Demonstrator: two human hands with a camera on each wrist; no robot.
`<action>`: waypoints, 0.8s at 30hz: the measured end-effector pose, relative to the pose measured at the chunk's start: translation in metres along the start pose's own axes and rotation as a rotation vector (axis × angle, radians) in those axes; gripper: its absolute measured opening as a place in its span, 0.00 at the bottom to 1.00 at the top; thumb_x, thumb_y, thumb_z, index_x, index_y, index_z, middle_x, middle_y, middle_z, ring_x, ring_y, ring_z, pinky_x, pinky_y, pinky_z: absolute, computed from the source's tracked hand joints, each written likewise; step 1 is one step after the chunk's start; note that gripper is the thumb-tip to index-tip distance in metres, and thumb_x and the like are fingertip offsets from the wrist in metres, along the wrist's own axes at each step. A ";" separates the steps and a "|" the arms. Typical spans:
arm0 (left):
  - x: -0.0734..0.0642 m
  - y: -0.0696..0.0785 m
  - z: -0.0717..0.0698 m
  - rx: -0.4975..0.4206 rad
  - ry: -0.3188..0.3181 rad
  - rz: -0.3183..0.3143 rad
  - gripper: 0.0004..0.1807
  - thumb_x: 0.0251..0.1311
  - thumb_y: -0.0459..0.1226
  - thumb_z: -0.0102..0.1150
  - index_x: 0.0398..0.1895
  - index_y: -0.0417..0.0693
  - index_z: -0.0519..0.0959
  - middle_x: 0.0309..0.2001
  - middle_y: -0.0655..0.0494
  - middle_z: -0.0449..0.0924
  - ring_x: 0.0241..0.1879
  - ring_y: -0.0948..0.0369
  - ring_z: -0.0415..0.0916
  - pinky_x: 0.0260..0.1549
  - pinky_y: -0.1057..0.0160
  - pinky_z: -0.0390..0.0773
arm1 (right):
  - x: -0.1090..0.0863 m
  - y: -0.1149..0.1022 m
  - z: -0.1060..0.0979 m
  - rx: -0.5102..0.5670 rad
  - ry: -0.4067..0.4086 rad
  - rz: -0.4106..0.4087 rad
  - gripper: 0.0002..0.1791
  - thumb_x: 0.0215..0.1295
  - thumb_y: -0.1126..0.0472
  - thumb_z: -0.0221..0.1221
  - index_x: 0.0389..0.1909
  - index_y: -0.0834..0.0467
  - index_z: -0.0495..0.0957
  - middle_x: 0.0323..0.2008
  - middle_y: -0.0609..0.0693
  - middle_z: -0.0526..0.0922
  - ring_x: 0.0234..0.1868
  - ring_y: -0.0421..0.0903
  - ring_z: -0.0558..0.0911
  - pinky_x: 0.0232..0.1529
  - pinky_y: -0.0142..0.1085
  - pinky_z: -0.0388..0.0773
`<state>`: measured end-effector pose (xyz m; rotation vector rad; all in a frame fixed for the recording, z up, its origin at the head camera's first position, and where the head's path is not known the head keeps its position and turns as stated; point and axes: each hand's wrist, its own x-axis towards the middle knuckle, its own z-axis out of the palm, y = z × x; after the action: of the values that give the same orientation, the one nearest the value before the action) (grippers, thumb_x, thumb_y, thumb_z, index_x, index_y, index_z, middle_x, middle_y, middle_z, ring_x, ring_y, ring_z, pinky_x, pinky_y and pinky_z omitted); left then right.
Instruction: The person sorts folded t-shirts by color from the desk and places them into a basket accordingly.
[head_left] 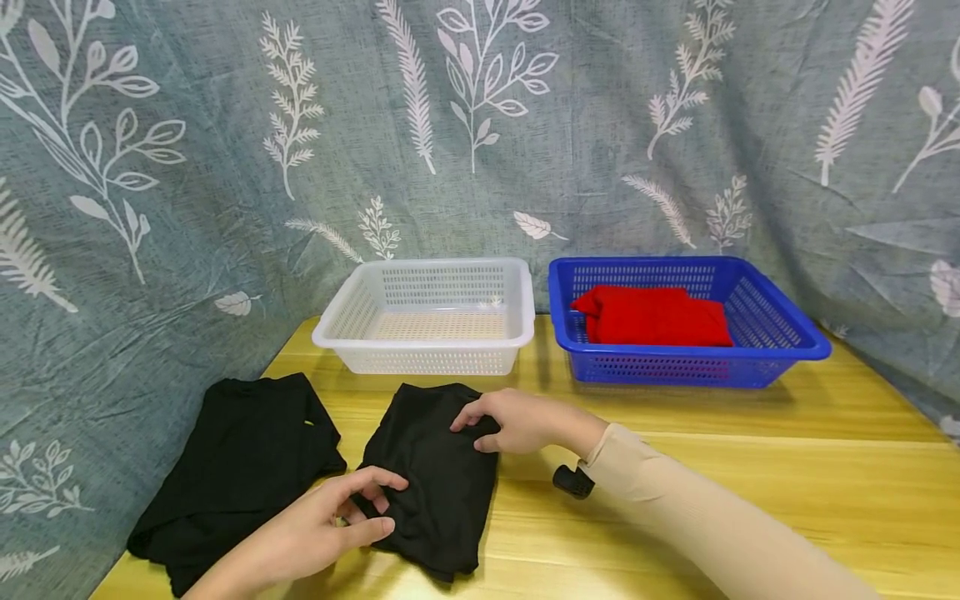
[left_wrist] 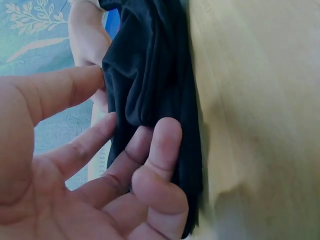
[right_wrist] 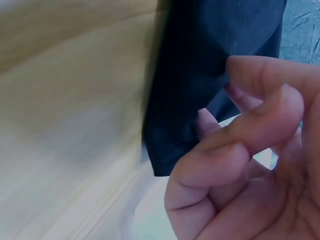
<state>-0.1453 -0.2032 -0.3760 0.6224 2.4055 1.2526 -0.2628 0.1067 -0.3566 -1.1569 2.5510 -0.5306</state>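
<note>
A folded black garment point(head_left: 442, 475) lies in front of me on the wooden table, slightly creased on top. My left hand point(head_left: 330, 521) is at its near left edge, thumb and fingers apart, with fingertips touching the cloth. Over its far right part, my right hand point(head_left: 517, 421) rests with loosely bent fingers on the cloth. In the left wrist view the black cloth point(left_wrist: 145, 60) shows loose folds beside the fingertips. The right wrist view shows the garment's edge point(right_wrist: 175, 115) near the right fingers, with no clear pinch. Left of it lies a second black garment point(head_left: 247, 458), spread less neatly.
Behind the folded garment stands a white plastic basket point(head_left: 423, 343) with nothing visible inside. To its right, a blue basket point(head_left: 675, 367) holds a folded red cloth point(head_left: 656, 317). A patterned grey-green curtain point(head_left: 480, 200) hangs behind and beside the table point(head_left: 750, 467).
</note>
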 end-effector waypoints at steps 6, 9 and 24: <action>0.005 0.003 -0.003 0.027 0.012 -0.024 0.19 0.75 0.44 0.66 0.65 0.54 0.80 0.48 0.49 0.76 0.27 0.62 0.74 0.27 0.65 0.74 | -0.020 0.001 -0.002 -0.006 -0.014 -0.016 0.21 0.76 0.58 0.65 0.67 0.48 0.82 0.61 0.52 0.86 0.66 0.52 0.83 0.71 0.50 0.77; 0.009 0.004 -0.005 0.047 0.018 -0.037 0.18 0.75 0.45 0.65 0.64 0.56 0.80 0.49 0.49 0.76 0.27 0.62 0.73 0.28 0.65 0.74 | -0.030 0.000 -0.003 -0.012 -0.018 -0.025 0.21 0.76 0.58 0.65 0.67 0.49 0.82 0.61 0.52 0.86 0.66 0.52 0.83 0.70 0.50 0.77; 0.031 0.002 -0.008 0.084 0.061 -0.051 0.20 0.80 0.51 0.57 0.69 0.60 0.81 0.56 0.49 0.81 0.31 0.55 0.79 0.27 0.61 0.77 | -0.072 0.005 -0.002 0.037 -0.022 0.006 0.21 0.76 0.54 0.66 0.67 0.46 0.82 0.60 0.47 0.87 0.65 0.48 0.84 0.68 0.49 0.78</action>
<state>-0.1744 -0.1913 -0.3738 0.5501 2.5185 1.1708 -0.2215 0.1651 -0.3489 -1.1366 2.5149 -0.5581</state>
